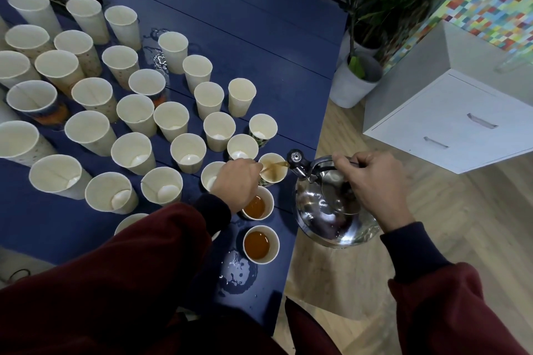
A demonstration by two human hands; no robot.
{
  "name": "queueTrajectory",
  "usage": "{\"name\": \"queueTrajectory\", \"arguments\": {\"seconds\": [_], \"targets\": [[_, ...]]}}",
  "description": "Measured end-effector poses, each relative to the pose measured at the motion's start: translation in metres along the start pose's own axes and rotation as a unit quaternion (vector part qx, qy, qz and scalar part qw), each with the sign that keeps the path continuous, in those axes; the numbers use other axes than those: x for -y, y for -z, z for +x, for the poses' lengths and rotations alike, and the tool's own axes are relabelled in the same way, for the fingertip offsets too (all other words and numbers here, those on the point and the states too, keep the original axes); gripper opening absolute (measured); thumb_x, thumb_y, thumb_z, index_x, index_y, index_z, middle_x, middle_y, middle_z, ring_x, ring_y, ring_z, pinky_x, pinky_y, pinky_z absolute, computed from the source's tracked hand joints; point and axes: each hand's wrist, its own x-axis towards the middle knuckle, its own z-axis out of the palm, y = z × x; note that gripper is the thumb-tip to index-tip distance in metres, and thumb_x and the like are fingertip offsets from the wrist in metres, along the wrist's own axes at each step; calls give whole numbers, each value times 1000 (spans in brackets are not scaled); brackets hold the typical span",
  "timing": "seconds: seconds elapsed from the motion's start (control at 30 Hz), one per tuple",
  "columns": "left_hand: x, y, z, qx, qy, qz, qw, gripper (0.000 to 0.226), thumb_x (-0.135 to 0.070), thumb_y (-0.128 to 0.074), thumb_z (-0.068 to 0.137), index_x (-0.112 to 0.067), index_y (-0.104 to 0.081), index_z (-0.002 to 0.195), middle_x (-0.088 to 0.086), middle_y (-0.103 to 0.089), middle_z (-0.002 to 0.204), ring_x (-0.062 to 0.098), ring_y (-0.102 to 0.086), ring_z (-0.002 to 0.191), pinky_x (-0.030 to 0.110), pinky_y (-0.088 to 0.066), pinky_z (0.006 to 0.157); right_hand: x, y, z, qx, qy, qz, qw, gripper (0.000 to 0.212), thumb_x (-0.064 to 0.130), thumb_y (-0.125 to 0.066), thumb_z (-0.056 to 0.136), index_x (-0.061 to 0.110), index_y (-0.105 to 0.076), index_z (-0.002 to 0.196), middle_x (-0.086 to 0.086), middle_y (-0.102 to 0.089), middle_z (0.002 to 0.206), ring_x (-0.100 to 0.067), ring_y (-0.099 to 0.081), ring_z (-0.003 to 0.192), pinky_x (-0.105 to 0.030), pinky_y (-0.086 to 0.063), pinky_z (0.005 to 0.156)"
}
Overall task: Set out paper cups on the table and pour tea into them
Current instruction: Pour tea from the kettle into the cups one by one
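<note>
While many empty paper cups stand at the left on the blue table, the left hand pinches the cup being filled near the right edge. If the thin stream drifts or this light cup tips, tea can spill, like the wet patch nearby. The kettle hangs tilted beyond the edge. The right hand grips its handle, fingers curled.

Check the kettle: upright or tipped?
Tipped. The kettle, held by the right hand, leans spout-first toward the table, and a brown stream runs from it into a cup the left hand steadies.
</note>
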Motion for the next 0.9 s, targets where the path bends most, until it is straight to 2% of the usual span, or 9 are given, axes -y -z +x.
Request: {"name": "queueTrajectory", "arguments": {"seconds": [0.13,0.3,0.63,0.77,0.83,0.9], "targets": [[1,-2,2,-21,32,-34,999,20,-27,-49,102,-17,-56,117,7,-68,109,29,-66,100,40,-51,78,0,2,2,0,-6,-7,1000,61,53,-66,84,8,-41,52,5,-38,42,-12,-40,46,-29,-27,48],[-3,-1,7,-1,46,-21,999,18,-26,-54,101,-19,-60,116,6,-70,107,25,-69,95,35,-54,76,2,3,2,2,-4,12,1000,62,46,-70,86,11,-35,48,3,-32,41,-14,-36,44,-31,-27,48],[-6,0,8,1,63,-41,997,19,-27,-54,101,-20,-61,117,5,-71,106,23,-70,93,34,-58,76,-4,1,4,8,-23,34,999,59,53,-68,84,13,-43,48,6,-40,40,-12,-40,43,-30,-33,49],[-6,1,8,0,68,-50,996,22,-31,-51,102,-21,-61,119,4,-71,106,22,-69,93,33,-56,73,-2,2,3,-11,-28,66,997,60,42,-70,88,11,-37,47,4,-32,41,-13,-34,45,-32,-30,50],[-5,5,7,-13,68,-51,996,22,-35,-49,102,-21,-61,114,3,-70,105,22,-68,92,31,-50,68,-3,2,4,-27,-31,98,994,59,37,-70,89,4,-42,49,4,-33,41,-12,-33,45,-30,-30,50],[-4,13,8,-34,65,-62,995,23,-37,-47,102,-20,-62,108,3,-69,104,25,-66,92,34,-46,69,-4,4,7,-39,-29,122,991,59,37,-69,89,-6,-47,56,-15,-39,47,-13,-34,47,-32,-32,52]]}}
